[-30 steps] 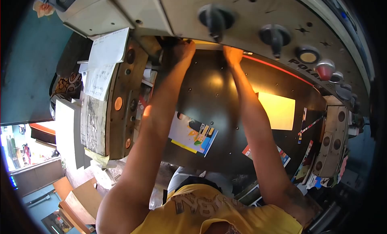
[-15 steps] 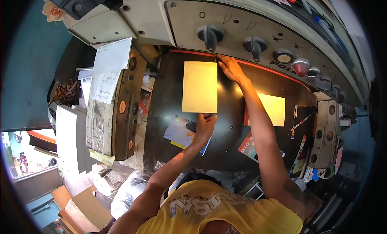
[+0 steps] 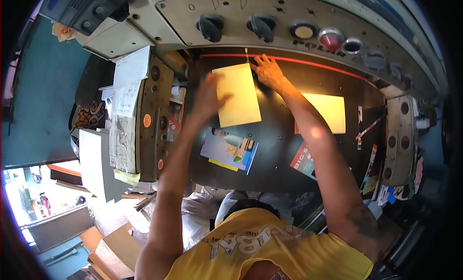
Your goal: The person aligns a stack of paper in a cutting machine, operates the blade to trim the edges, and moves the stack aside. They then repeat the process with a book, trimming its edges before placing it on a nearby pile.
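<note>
A yellow rectangular stack or pad point(image 3: 241, 99) lies slightly turned on the dark machine table point(image 3: 275, 135). Over its left edge is my left hand point(image 3: 208, 97), smeared by motion, thumb and fingers spread apart across the yellow surface. Past its far right corner rests my right hand point(image 3: 268, 73), fingers stretched out towards the red strip point(image 3: 313, 64) along the back. A thin, light-coloured strip point(image 3: 247, 54) stands up between that corner and the red line. On the right, a second yellow piece point(image 3: 328, 113) is partly covered by my right forearm.
Printed sheets point(image 3: 229, 150) lie nearer me on the left, and a red-and-teal leaflet point(image 3: 301, 159) on the right. Above the back edge runs a control panel with knobs point(image 3: 262, 28) and a red button point(image 3: 331, 39). Metal side walls point(image 3: 398, 140) bound the table.
My left hand has gone from the yellow stack's near edge up to its left side. The stack has turned slightly and come away from the back. My right fingers have spread; the view has shifted.
</note>
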Motion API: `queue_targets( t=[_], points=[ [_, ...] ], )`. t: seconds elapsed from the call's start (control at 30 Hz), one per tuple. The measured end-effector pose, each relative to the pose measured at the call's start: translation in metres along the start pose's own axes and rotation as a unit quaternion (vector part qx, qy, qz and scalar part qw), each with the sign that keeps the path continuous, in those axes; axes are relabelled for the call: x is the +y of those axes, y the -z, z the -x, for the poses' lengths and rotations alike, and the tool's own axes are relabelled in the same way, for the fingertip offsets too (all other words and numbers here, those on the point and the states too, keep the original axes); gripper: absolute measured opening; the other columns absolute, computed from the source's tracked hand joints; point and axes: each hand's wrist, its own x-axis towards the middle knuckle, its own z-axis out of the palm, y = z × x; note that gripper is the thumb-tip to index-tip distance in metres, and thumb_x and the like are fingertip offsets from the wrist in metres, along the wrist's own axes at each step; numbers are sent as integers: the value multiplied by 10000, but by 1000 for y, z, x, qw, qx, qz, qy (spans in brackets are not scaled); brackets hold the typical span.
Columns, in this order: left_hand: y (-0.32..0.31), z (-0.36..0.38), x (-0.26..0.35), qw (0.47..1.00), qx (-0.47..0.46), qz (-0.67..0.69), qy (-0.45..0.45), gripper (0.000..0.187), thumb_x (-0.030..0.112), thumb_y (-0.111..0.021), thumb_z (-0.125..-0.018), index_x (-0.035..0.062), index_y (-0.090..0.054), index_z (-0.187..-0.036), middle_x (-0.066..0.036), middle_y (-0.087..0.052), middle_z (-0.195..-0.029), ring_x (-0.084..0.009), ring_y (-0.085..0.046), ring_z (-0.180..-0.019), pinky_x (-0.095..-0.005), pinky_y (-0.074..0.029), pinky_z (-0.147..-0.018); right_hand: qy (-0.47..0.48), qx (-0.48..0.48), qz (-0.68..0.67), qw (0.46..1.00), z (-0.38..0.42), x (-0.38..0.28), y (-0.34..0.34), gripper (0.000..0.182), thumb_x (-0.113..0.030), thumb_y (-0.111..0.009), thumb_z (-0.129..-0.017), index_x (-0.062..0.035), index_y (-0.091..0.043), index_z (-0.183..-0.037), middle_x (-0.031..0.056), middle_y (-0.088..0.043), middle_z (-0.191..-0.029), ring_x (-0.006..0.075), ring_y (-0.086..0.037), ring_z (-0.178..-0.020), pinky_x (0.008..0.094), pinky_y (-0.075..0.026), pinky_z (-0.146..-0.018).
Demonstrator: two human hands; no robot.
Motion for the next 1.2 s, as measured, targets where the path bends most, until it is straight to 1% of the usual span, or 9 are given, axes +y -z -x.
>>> queue_targets(
  t=[0.07, 0.13, 0.27, 0.33, 0.5, 0.67, 1.0, 1.1, 1.2],
  points=[
    [-13, -42, -40, 997, 22, -63, -50, 732, 287, -868, -733, 44, -555, -1349, -205, -570, -1361, -392, -544, -1266, -454, -446, -1068, -10, -12, 20, 1000, 11, -4, -2, 368, -159, -559, -894, -115, -685, -1237, 76, -585, -1251, 277, -527, -1196, 462, -465, -954],
    [-30, -71, -71, 994, -93, -65, -1, 744, 316, -863, -736, 35, -556, -1352, -207, -594, -1335, -370, -566, -1252, -435, -458, -1051, 0, -26, 57, 998, 24, -4, -3, 232, -198, -579, -895, -91, -753, -1007, 73, -602, -1205, 266, -536, -1174, 463, -466, -911],
    [-29, -85, -84, 954, -260, 106, 107, 703, 337, -860, -729, 28, -587, -1298, -204, -625, -1311, -322, -582, -1251, -406, -470, -1030, -29, -43, 113, 992, 77, -26, 6, 207, -188, -585, -884, -81, -762, -896, 99, -614, -1130, 274, -549, -1109, 445, -453, -887],
    [-30, -79, -86, 961, -234, 90, 120, 699, 347, -867, -719, 22, -598, -1277, -202, -651, -1259, -318, -611, -1208, -394, -477, -1014, -38, -36, 117, 992, 103, -46, 16, 207, -163, -580, -874, -52, -755, -872, 129, -611, -1067, 297, -560, -1041, 435, -451, -872],
    [-30, -67, -88, 965, -198, 111, 132, 688, 347, -874, -707, 8, -608, -1243, -198, -676, -1193, -315, -631, -1172, -389, -484, -994, -50, -98, 103, 989, 165, -125, 50, 240, -145, -587, -833, 0, -769, -891, 200, -614, -966, 333, -574, -969, 465, -433, -908],
    [-29, -68, -90, 963, -206, 122, 128, 682, 333, -878, -702, -2, -606, -1229, -194, -678, -1182, -314, -634, -1160, -386, -485, -986, -85, -109, 72, 988, 246, -187, 70, 246, -125, -615, -846, 62, -765, -901, 249, -587, -1059, 354, -557, -1000, 482, -426, -944],
    [-31, -45, -92, 964, -154, 125, 175, 687, 341, -875, -712, -8, -586, -1228, -203, -668, -1190, -303, -634, -1158, -391, -489, -977, -101, -135, 4, 986, 308, -192, 82, 282, -154, -597, -913, 89, -740, -927, 218, -565, -1181, 339, -559, -1093, 421, -452, -952],
    [-36, -38, -99, 965, -144, 133, 174, 672, 355, -869, -720, -3, -581, -1210, -193, -659, -1191, -295, -629, -1154, -399, -489, -976, -127, -113, -59, 984, 310, -196, 87, 304, -152, -633, -906, 93, -693, -1075, 202, -574, -1184, 332, -563, -1097, 417, -463, -952],
    [-42, -18, -99, 967, -102, 128, 195, 677, 381, -869, -711, 4, -576, -1190, -194, -645, -1187, -308, -625, -1138, -409, -493, -968, -249, -56, -227, 940, 277, -190, 111, 539, -151, -713, -860, 94, -540, -1308, 219, -561, -1199, 345, -554, -1120, 419, -457, -975]
  ],
)
